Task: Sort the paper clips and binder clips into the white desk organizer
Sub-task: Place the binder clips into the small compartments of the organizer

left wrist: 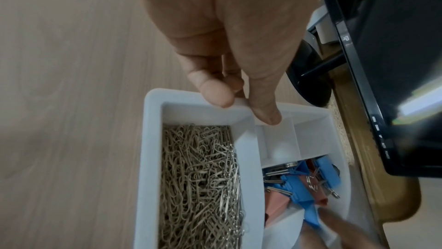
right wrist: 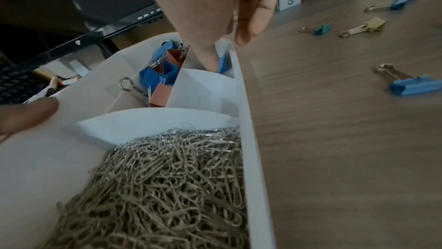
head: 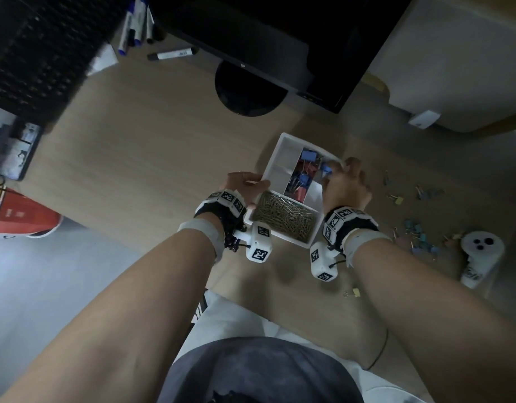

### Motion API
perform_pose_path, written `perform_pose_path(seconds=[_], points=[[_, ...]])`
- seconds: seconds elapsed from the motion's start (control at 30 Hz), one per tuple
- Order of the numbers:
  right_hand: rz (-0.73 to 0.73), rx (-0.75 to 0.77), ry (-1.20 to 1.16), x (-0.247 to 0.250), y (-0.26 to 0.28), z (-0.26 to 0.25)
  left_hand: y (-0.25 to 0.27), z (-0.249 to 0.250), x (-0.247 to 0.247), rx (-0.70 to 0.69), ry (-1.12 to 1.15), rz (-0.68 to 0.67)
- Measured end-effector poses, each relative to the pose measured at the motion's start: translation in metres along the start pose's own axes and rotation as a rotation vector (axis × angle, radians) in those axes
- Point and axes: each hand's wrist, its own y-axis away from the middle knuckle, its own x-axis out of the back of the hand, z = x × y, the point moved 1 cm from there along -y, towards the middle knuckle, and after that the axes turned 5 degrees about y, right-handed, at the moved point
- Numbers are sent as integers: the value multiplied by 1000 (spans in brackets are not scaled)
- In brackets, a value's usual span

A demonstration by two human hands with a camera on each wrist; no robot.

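Organizer (head: 275,158) on tabletop (head: 152,146), near front edge. Paper clips (head: 284,218) heaped in nearest compartment; blue and red binder clips (head: 302,177) piled in middle one. Left hand (head: 245,184) on left wall, grip clamped on rim, thumb (left wrist: 264,109) over inner edge. Right hand (head: 345,184) at right wall, grip pinched on blue clip (head: 326,170), lowered into far-right compartment. More binder clips (head: 417,228) scattered on tabletop to right, apart from organizer. Monitor (head: 280,39) behind.

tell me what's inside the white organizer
The white organizer holds paper clips in its near compartment and blue and red binder clips in the middle one. The right hand covers part.
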Motion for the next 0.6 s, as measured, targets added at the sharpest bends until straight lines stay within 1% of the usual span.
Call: perform_pose_path(seconds=[0.17,0.23,0.33,0.37,0.43,0.5,0.6], points=[[-95,24,51,5,-13,-9,-2,-4,-1,4,-15,30],[-111,12,46,8,-17,-12,-4,-5,-1,-5,-17,40],[-95,-58,47,10,-13,-9,-5,-7,-2,-5,-14,54],[-69,-81,18,8,-9,-7,-5,-7,-2,-1,-13,54],[-87,-125,-98,9,-2,-4,-5,-8,-2,2,-2,59],[-119,-166,-133,13,-2,-3,-4,-8,-4,-10,-4,69],[-231,-174,-51,15,-18,-7,-4,-8,-4,-24,-17,83]])
